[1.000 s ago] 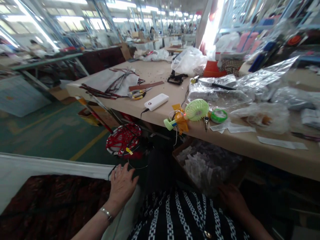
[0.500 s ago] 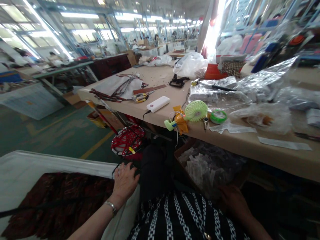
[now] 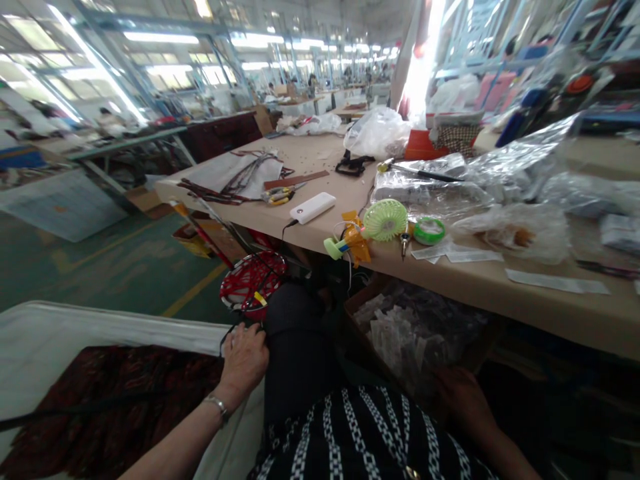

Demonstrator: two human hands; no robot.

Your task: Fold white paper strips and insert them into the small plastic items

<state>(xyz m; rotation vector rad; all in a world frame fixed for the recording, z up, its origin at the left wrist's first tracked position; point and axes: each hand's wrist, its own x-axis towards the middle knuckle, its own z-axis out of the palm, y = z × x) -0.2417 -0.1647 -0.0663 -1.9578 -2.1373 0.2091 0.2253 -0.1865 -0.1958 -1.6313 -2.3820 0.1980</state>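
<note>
My left hand (image 3: 244,357) is closed over the near corner of a white plastic bin (image 3: 165,319), its fingers curled at the rim. A thin black cord (image 3: 223,341) shows beside those fingers. Dark red patterned pieces (image 3: 125,393) lie inside the bin, crossed by a black strap (image 3: 90,408). Low on the right, my right hand (image 3: 463,398) rests in shadow near a cardboard box (image 3: 357,308) full of clear plastic strips (image 3: 400,333). The fingers of that hand are too dark to make out.
Ahead is a brown-covered table (image 3: 300,143) bearing a white power bank (image 3: 313,208), a green fan (image 3: 385,220), green tape (image 3: 429,231), yellow-handled pliers (image 3: 280,195) and plastic bags (image 3: 377,132). A red-wrapped round stool (image 3: 254,280) stands below the table edge.
My left hand has drawn slightly left and its fingers have curled in from a more spread pose. The leg beside it has shifted left. The right hand stays about where it was.
</note>
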